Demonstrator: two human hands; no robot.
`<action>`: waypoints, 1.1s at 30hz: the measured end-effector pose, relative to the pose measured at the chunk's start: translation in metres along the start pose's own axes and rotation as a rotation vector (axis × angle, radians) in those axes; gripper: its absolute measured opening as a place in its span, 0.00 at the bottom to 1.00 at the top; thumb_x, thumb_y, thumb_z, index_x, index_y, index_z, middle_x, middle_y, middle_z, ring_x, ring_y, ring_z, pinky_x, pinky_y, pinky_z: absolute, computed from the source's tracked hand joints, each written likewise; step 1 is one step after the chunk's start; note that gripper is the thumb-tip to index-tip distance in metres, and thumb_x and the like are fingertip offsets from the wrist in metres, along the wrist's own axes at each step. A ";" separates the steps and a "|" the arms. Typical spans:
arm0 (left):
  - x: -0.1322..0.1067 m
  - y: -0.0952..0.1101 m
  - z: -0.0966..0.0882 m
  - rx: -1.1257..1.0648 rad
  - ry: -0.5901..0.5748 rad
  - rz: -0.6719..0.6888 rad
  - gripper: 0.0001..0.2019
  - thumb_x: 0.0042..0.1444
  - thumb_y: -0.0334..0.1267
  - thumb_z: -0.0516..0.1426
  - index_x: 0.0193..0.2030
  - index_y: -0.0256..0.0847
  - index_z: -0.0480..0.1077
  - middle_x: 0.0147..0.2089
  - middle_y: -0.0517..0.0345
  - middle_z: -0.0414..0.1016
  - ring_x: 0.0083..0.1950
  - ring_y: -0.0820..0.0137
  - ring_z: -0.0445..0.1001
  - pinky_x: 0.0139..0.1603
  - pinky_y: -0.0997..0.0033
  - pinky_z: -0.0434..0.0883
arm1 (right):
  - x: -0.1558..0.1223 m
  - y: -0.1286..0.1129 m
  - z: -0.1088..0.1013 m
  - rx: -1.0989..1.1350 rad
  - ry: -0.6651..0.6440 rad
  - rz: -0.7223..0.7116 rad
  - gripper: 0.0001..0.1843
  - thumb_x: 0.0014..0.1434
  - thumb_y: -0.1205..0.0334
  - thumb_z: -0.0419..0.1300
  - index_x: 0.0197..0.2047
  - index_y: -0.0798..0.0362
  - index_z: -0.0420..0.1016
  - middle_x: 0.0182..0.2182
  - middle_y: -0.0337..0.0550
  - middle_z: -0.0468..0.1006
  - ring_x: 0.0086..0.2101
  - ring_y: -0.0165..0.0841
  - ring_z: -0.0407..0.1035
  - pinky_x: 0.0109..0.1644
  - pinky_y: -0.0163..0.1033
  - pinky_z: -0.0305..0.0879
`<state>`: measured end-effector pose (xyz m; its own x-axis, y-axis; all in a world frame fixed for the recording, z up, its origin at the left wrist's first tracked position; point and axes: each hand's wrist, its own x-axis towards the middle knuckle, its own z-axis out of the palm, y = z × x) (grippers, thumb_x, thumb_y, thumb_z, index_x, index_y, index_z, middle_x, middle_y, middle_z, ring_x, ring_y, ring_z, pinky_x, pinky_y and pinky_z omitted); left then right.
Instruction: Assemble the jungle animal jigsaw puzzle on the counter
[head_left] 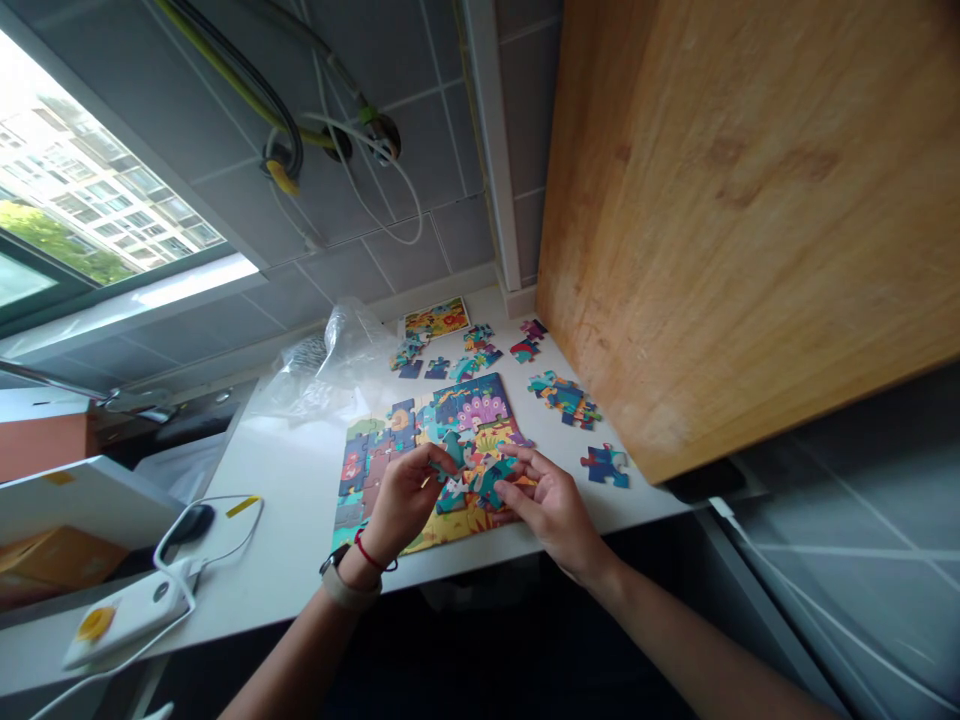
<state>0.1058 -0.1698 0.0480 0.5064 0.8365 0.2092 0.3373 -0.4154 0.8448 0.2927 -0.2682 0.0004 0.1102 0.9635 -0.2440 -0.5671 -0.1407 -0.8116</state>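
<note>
A colourful jigsaw puzzle (379,450), partly joined, lies on the white counter in front of me. Over its right half, my right hand (551,505) grips teal and multicoloured puzzle pieces (491,482) between thumb and fingers. My left hand (405,490), with a watch and red cord at the wrist, pinches a teal puzzle piece (451,447) close to the right hand's fingers. The fingers partly cover the pieces, so I cannot tell whether the two held parts touch. Beyond the puzzle lie several loose pieces (466,368), and more loose pieces (566,398) are to the right.
A picture card (436,318) and a crumpled clear plastic bag (341,350) lie at the back. A wooden board (735,230) stands along the right side. A white power strip (131,615) with cables is at left, near open boxes (60,550).
</note>
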 end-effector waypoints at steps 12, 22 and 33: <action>-0.002 0.003 -0.001 0.044 -0.049 -0.006 0.10 0.49 0.26 0.53 0.31 0.40 0.75 0.31 0.58 0.80 0.32 0.72 0.77 0.34 0.76 0.72 | 0.000 -0.002 0.000 0.004 -0.044 0.017 0.31 0.52 0.49 0.77 0.53 0.49 0.70 0.41 0.40 0.79 0.35 0.35 0.81 0.37 0.40 0.83; 0.000 0.013 -0.010 -0.152 -0.201 -0.121 0.10 0.58 0.31 0.54 0.38 0.38 0.78 0.40 0.51 0.82 0.44 0.64 0.80 0.47 0.67 0.76 | -0.002 -0.003 0.001 0.031 -0.027 0.022 0.29 0.49 0.51 0.78 0.48 0.47 0.70 0.39 0.36 0.78 0.33 0.35 0.81 0.36 0.42 0.83; 0.006 0.026 0.001 -0.187 -0.233 -0.212 0.13 0.63 0.47 0.64 0.37 0.37 0.73 0.38 0.54 0.75 0.34 0.71 0.75 0.33 0.73 0.79 | -0.002 -0.001 0.003 0.005 -0.035 0.030 0.28 0.50 0.48 0.78 0.45 0.49 0.70 0.34 0.35 0.79 0.31 0.36 0.81 0.39 0.46 0.83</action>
<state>0.1184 -0.1757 0.0706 0.6154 0.7841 -0.0805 0.3141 -0.1504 0.9374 0.2907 -0.2690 0.0034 0.0644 0.9662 -0.2496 -0.5740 -0.1687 -0.8013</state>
